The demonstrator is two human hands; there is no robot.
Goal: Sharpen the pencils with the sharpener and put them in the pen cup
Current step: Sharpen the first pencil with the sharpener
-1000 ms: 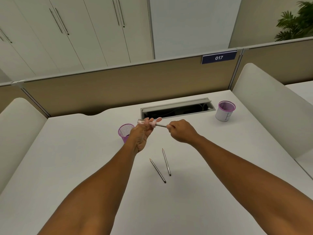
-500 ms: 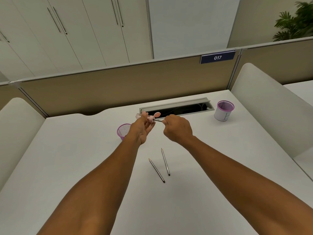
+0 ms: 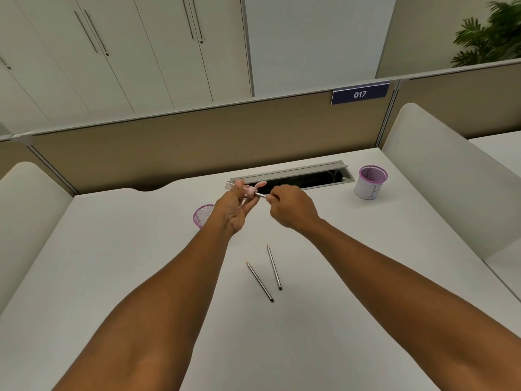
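L hand [image 3: 234, 210] pinches pink plastic sharpener [image 3: 248, 190] | R hand [image 3: 290, 206] grips slim pencil [image 3: 260, 195] in it | 2 pencils [image 3: 266, 273] on smooth white desk [image 3: 127, 263] | purple mesh pen cup [image 3: 201, 215] behind L wrist | beige partition [image 3: 169, 148]

The left hand [image 3: 235, 210] hides part of the purple mesh cup [image 3: 203, 216] — the pencil [image 3: 260, 195] vanishes inside both hands.

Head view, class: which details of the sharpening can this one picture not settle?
- Pencil tip: inside the pink sharpener, head view.
- Its back end: wrapped in the right hand.
- Left pen cup: partly behind the left hand, contents unseen.
- Two desk pencils: too small to judge sharpness.
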